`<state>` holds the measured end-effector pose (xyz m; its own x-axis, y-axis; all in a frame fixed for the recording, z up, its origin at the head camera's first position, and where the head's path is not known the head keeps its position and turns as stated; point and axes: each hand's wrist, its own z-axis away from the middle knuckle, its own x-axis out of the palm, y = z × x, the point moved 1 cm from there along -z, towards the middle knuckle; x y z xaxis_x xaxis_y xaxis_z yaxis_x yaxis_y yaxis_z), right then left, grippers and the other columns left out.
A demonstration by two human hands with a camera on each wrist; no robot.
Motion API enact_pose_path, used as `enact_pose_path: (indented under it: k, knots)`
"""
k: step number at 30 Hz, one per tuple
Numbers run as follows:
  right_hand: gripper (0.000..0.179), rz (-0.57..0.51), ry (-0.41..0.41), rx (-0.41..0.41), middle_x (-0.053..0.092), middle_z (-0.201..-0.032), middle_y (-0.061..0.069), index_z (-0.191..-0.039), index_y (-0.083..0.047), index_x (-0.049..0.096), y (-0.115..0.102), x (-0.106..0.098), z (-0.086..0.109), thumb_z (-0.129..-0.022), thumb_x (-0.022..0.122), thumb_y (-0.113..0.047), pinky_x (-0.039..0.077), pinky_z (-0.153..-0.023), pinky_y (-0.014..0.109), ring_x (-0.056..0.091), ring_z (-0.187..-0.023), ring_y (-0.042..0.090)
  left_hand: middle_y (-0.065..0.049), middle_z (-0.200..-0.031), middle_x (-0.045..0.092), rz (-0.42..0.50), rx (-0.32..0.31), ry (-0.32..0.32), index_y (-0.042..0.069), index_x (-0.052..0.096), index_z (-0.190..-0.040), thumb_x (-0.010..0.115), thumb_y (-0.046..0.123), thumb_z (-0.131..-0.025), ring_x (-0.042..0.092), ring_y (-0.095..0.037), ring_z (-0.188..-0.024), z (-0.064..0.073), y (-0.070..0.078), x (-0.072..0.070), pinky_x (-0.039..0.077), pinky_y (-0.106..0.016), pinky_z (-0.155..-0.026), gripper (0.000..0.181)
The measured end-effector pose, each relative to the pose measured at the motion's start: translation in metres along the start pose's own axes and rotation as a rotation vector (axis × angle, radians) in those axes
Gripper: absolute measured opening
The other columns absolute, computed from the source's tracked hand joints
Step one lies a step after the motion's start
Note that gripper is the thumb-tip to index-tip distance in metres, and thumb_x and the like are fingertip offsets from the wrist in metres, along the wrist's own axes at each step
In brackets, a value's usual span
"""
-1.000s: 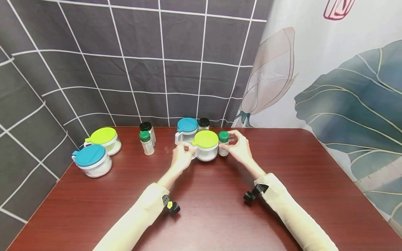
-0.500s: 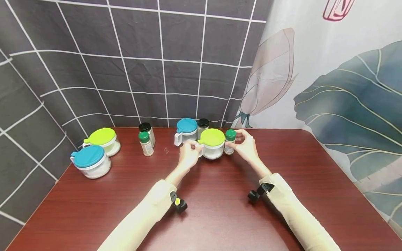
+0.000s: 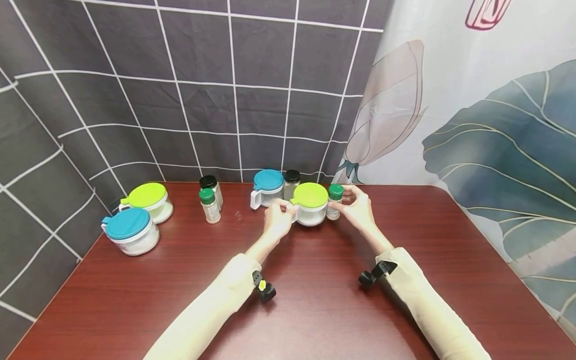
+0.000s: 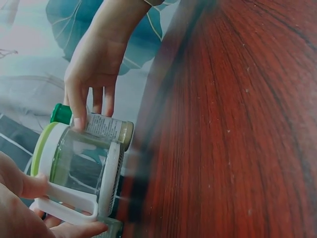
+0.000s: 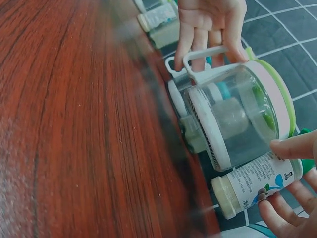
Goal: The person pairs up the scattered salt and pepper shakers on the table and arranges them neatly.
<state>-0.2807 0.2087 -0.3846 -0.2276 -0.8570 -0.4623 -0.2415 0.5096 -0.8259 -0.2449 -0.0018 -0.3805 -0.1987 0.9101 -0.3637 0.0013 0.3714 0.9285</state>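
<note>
My left hand (image 3: 278,220) pinches the white handle (image 4: 69,201) of a clear seasoning jar (image 3: 310,214) with a lime-green lid. Beside that jar, on its right, stands a green-capped spice bottle (image 3: 334,210). My right hand (image 3: 358,209) holds this bottle between thumb and fingers; in the right wrist view its printed label (image 5: 262,181) shows, and pale contents sit at its base. Jar and bottle are upright, side by side. Just behind them are a blue-lidded jar (image 3: 268,181) and a black-capped bottle (image 3: 292,182), the latter partly hidden by the lime-green jar.
On the left of the brown table (image 3: 306,310) are another lime-lidded jar (image 3: 148,196) and another blue-lidded jar (image 3: 130,227). A green-capped bottle (image 3: 209,207) and a black-capped bottle (image 3: 209,182) stand between the groups. A dark tiled-pattern curtain (image 3: 193,110) rises behind the table.
The lime-lidded jar and green-capped bottle have moved right and slightly back, with both hands on them. More of the black-capped bottle behind now shows. The other containers stay put.
</note>
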Motion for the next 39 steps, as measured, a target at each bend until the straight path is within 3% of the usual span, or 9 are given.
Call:
enact_pose_path:
  k: [12,23,39]
  knots:
    - [0.049,0.034,0.006,0.022,0.069,-0.107,0.020,-0.119,-0.004,0.062,0.005,-0.004,-0.007,-0.074,0.080,-0.011,0.045,-0.072,0.013,0.068,-0.096,0.032,-0.015,-0.089,0.067,0.046,-0.010,0.020,0.002,0.063,-0.094,0.069,0.017,-0.086,0.061,-0.028,-0.087,-0.007,0.004,0.012,0.048,-0.034,-0.078,0.018]
    - [0.051,0.035,0.014,0.046,0.068,-0.109,0.022,-0.122,-0.002,0.061,0.010,-0.007,-0.012,-0.075,0.079,-0.010,0.043,-0.069,0.006,0.069,-0.097,0.031,-0.014,-0.087,0.068,0.043,-0.006,0.056,0.003,0.064,-0.092,0.070,0.017,-0.086,0.061,-0.029,-0.087,-0.011,0.005,0.025,0.048,-0.037,-0.080,0.017]
    - [0.049,0.011,0.022,0.098,0.067,-0.112,0.021,-0.123,-0.003,0.060,0.018,-0.013,-0.019,-0.077,0.077,-0.010,0.044,-0.073,0.010,0.067,-0.102,0.032,-0.010,-0.088,0.068,0.021,-0.030,0.082,0.008,0.063,-0.094,0.069,0.022,-0.086,0.063,-0.030,-0.092,-0.018,0.004,0.046,0.049,-0.040,-0.085,0.017]
